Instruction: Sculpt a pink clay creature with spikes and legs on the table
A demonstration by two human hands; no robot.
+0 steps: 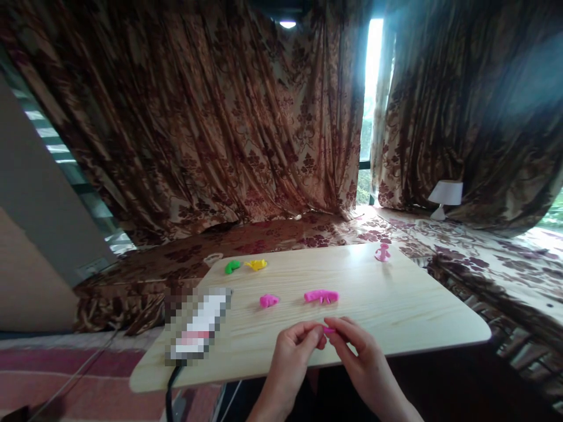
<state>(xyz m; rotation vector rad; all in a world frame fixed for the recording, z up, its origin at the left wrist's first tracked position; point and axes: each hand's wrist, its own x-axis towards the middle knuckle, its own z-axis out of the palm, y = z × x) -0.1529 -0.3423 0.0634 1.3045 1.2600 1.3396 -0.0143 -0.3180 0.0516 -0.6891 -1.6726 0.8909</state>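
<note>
Close above the near edge of the table, my left hand (297,349) and my right hand (358,346) meet with fingertips pinched around a small pink piece (329,330). Fingers cover most of it, so its shape is hard to make out. Just beyond my hands lies a longer bright pink piece (322,296) with short prongs along its lower side. Left of that rests a small bright pink lump (268,300). Farther back are a curved green piece (232,267) and a yellow piece (256,265) with a thin end.
A paler pink figure (383,252) stands at the table's (409,310) far right. On the left lies a pixelated, long white object (202,325) with a black cable (170,390). Patterned curtains (246,117) hang behind; a white lamp (446,193) stands on the ledge.
</note>
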